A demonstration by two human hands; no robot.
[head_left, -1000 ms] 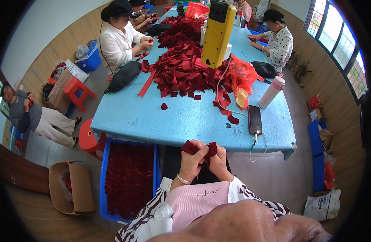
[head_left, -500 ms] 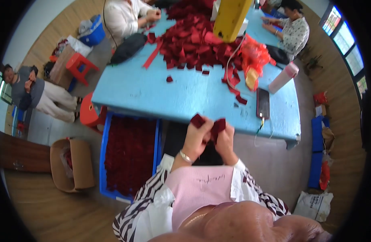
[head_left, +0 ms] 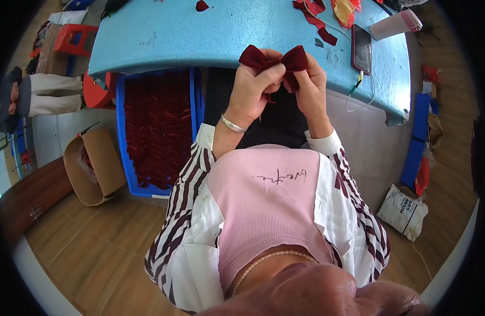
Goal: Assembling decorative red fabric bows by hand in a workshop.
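A dark red velvet bow [head_left: 294, 59] is held between my two hands, just off the near edge of the blue table [head_left: 211, 37]. My left hand [head_left: 257, 84] is closed on the bow's left side, its thumb pressed over the centre. On the other side, my right hand [head_left: 311, 84] grips the right loop and the cloth beneath it. Short tails of the same cloth hang below the fingers. The bow's knot is partly hidden by the left thumb.
Left of my legs stands a blue crate [head_left: 127, 174] filled with rows of dark red pieces. A phone [head_left: 361, 50] with a cable and a pink bottle [head_left: 395, 23] are on the table's right. Red stools [head_left: 76, 39], a cardboard box [head_left: 103, 168] and another person [head_left: 47, 95] are farther left.
My view has tipped downward, so the big red cloth heap and the people across the table have left the picture. The bow's two loops now show spread between my hands.
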